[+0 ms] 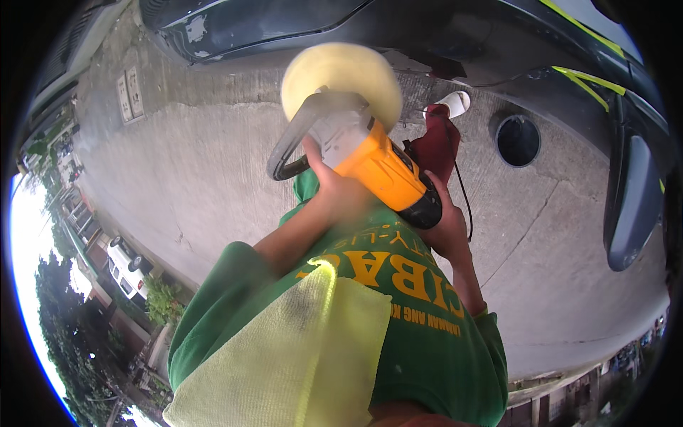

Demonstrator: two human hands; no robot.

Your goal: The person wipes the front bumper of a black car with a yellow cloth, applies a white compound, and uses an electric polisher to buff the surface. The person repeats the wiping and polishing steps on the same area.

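Note:
An orange, grey and black electric polisher (381,168) is held in front of my chest. Its round yellow pad (341,72) points away from me near the car's dark lower body and looks blurred. My left hand (339,184) grips the grey head beside the black loop handle (299,133), thumb on top and most fingers hidden. At the rear end, my right hand (448,216) holds the black housing. A yellow microfiber cloth (288,341) hangs over the green shirt on my chest.
A dark car (267,26) with strips of yellow-green tape (592,82) spans the top and right. On the concrete floor (213,155) are a dark round bucket (517,140) and a white container (456,104). A black cord (463,187) runs by my right hand and dark red cloth.

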